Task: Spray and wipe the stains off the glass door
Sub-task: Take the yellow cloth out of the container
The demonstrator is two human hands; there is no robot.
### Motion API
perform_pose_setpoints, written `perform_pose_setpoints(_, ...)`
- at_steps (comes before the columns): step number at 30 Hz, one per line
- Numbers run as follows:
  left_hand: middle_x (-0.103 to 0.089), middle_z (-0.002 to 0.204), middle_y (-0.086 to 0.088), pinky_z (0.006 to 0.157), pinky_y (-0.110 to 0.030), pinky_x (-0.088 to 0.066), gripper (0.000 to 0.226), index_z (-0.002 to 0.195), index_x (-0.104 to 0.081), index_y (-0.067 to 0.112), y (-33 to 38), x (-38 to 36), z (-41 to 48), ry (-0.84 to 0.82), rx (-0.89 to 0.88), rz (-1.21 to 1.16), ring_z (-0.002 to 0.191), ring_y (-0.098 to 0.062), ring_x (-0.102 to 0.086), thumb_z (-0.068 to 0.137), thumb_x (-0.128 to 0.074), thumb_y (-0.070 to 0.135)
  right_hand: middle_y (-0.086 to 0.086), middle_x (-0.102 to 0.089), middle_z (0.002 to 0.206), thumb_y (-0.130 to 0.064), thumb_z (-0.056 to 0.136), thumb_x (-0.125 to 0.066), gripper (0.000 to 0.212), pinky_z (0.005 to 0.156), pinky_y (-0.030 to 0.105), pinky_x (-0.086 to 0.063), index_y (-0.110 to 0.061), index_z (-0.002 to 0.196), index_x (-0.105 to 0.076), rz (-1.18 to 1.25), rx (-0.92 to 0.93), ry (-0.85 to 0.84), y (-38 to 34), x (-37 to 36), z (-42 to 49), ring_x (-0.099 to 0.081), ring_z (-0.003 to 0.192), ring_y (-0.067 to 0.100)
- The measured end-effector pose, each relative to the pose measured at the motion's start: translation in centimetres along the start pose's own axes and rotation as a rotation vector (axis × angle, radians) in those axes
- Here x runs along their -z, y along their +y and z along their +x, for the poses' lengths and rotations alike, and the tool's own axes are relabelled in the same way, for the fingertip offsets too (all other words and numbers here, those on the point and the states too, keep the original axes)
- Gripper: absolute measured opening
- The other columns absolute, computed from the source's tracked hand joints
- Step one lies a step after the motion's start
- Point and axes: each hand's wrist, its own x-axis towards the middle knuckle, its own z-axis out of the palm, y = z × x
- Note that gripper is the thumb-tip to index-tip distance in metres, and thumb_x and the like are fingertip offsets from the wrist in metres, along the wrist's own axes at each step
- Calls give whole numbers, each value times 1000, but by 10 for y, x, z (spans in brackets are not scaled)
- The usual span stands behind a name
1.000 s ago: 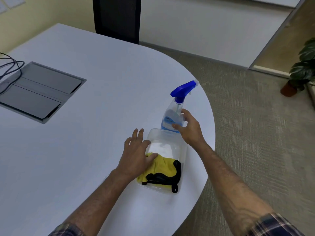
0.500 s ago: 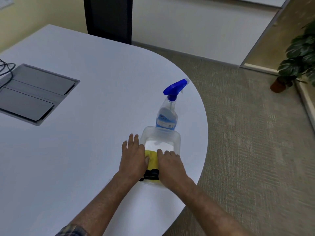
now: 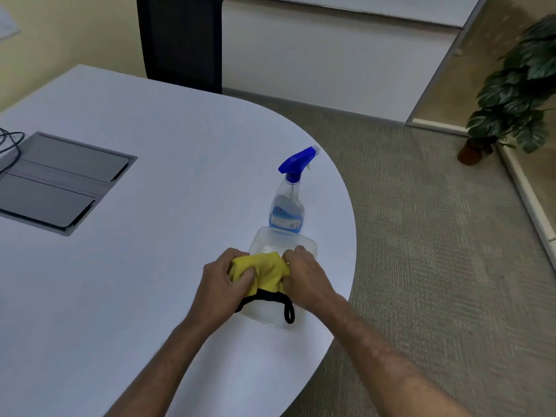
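A yellow cloth (image 3: 266, 270) with a black trim and loop is bunched up over a clear plastic tray (image 3: 284, 237) near the table's right edge. My left hand (image 3: 224, 279) grips the cloth's left side and my right hand (image 3: 307, 276) grips its right side. Just beyond the tray stands a clear spray bottle (image 3: 287, 206) with a blue trigger head, upright and untouched. A glass panel (image 3: 436, 70) in a metal frame stands at the far right.
The white rounded table (image 3: 150, 236) has a grey cable hatch (image 3: 60, 182) with black cables at the left. A dark chair back (image 3: 180, 40) stands behind the table. A potted plant (image 3: 517, 91) sits on the carpet at the right.
My right hand left the spray bottle and came down onto the cloth. Both hands have since closed on the cloth and bunched it up above the tray.
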Motion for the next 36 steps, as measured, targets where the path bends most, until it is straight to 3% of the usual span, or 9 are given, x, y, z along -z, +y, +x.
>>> perform_pose_setpoints(3,-65,80,-6,53,-20,-49,7,92,-63,21,8,9,0,7,17,-129,66,-7,-59,92,-69,24,16,-59,112,-5,91,-57,18,81,43,-51,-4,109,-58,147,-4,50,0,12,-5,-59,102,33)
perform_pose_setpoints(8,-70,90,-11,72,-33,-52,18,98,-64,16,18,17,2,21,21,-238,81,-15,-63,89,-67,31,-3,-64,90,-9,90,-63,16,66,29,-48,-16,104,-61,457,-48,152,3,29,-18,-59,80,15)
perform_pose_setpoints(15,-74,87,9,65,-21,-58,20,98,-70,26,45,12,-4,62,32,-421,80,-3,-70,85,-70,41,-16,-68,81,-13,89,-77,23,66,18,-54,-27,105,-68,1005,-95,461,6,44,-60,-65,76,1)
perform_pose_setpoints(20,-78,96,-1,73,-28,-59,12,108,-72,16,87,-7,-14,-21,61,-522,89,-14,-74,100,-68,23,4,-72,106,-24,87,-83,38,77,26,-59,-25,122,-68,1350,-211,445,20,71,-110,-72,94,15)
perform_pose_setpoints(23,-79,106,-8,80,-36,-59,19,115,-72,13,125,-26,-32,-126,62,-571,95,-22,-75,100,-65,22,7,-74,115,-25,86,-84,46,77,21,-56,-19,128,-67,1342,-237,412,39,101,-154,-72,101,17)
perform_pose_setpoints(27,-81,104,-6,77,-35,-63,19,114,-75,15,180,-62,-68,-296,46,-623,93,-21,-77,100,-65,23,7,-81,100,-14,85,-83,28,71,24,-58,-10,112,-76,1349,-222,439,75,146,-229,-74,87,17)
perform_pose_setpoints(32,-76,85,2,64,-26,-60,13,94,-77,23,259,-138,-136,-498,-77,-578,75,-12,-73,99,-65,22,4,-81,96,-22,90,-80,20,79,28,-57,-12,107,-75,1282,-210,649,133,190,-350,-73,87,14)
perform_pose_setpoints(34,-78,88,0,63,-24,-60,11,98,-77,21,291,-179,-175,-574,-112,-566,76,-11,-74,99,-67,22,0,-80,90,-23,92,-79,13,73,23,-58,-14,100,-75,1249,-216,779,159,204,-411,-73,83,13)
perform_pose_setpoints(36,-79,92,-3,65,-25,-61,11,104,-76,18,321,-222,-217,-652,-146,-571,79,-13,-74,98,-69,23,7,-81,94,-23,92,-79,14,79,32,-59,-13,100,-75,1219,-245,920,187,214,-474,-74,87,18)
